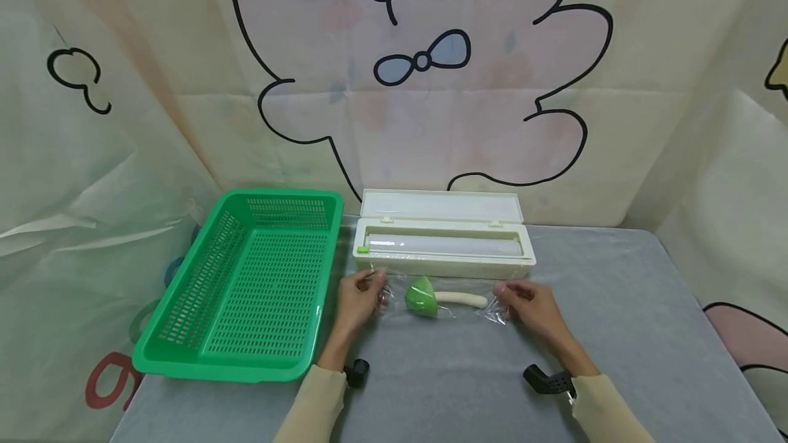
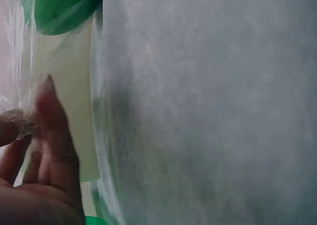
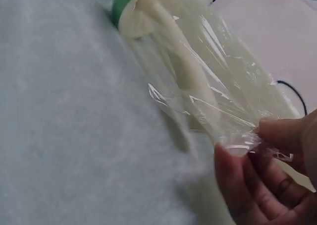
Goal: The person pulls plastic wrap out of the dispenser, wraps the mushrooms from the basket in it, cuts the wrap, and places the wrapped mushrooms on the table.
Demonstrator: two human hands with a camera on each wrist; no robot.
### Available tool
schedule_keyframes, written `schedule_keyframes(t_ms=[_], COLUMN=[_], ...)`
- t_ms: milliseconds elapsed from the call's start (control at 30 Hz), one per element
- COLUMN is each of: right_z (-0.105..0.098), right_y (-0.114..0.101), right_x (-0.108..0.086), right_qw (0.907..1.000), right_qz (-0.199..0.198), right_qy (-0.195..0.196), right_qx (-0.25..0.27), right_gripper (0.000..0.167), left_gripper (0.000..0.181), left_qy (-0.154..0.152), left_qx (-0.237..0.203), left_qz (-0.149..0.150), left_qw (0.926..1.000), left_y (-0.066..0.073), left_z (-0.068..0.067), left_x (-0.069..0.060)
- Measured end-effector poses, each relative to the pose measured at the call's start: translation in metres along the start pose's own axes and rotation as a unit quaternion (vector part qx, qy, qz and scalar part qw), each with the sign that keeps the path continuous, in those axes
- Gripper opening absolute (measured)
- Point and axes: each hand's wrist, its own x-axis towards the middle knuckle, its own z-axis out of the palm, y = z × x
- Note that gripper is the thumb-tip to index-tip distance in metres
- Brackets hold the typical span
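Two hands of yours are at work, both narrow, fingertips pinching clear film (image 1: 397, 290). Your L hand (image 1: 359, 297) grips the bunched film end on the L; your R hand (image 1: 534, 303) pinches the gathered end on the R, thumb against fingers, as the R wrist view shows close up. Btwn them, inside the film, lies the mushroom-shaped item (image 1: 438, 297): green cap (image 1: 422, 297) toward your L hand, cream stem (image 1: 462, 299) pointing to your R, its tip near your R fingertips. You've got it just in front of the white box (image 1: 443, 268); can't tell if it's touching the table (image 1: 431, 388) or held a bit above.

Box lid (image 1: 440, 205) is up at the back, w/ a whitish roll (image 1: 444, 247) lying lengthwise inside & a small green clip (image 1: 363, 249) on the front L corner. To your L there's a big green basket (image 1: 215, 369), slotted sides & base, near your L forearm. You're in beige sleeves (image 1: 317, 402), w/ a black cam (image 1: 357, 373) on the L wrist & another on the R. Behind it all, a pale printed sheet (image 1: 615, 156) w/ a cartoon animal & blue bow tie (image 1: 422, 60).
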Motion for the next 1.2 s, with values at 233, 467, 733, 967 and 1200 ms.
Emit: schedule_keyframes(t_ms=[233,467,733,967,1200], right_z=[-0.006,-0.014,-0.02,-0.02,-0.025], right_y=[-0.015,-0.039,-0.063,-0.081,-0.094], right_x=[-0.005,-0.003,0.008,0.014,0.015], right_qw=[0.9958,0.9884,0.9858,0.9837,0.9746], right_qz=[-0.079,-0.121,-0.119,-0.126,-0.147], right_qy=[0.04,0.058,0.096,0.097,0.084], right_qx=[0.022,0.071,0.07,0.084,0.147], right_gripper=[0.031,0.032,0.036,0.038,0.026], left_gripper=[0.025,0.024,0.026,0.026,0.028], left_qy=[0.057,0.046,0.074,0.072,0.055], left_qx=[-0.014,-0.07,-0.054,-0.077,-0.096], left_qz=[0.052,0.063,0.071,0.069,0.052], left_qw=[0.9969,0.9944,0.9932,0.9921,0.9925], left_y=[0.012,0.038,0.055,0.069,0.081], left_z=[0.004,0.005,0.015,0.016,0.011], left_x=[-0.002,-0.002,0.015,0.022,0.025])
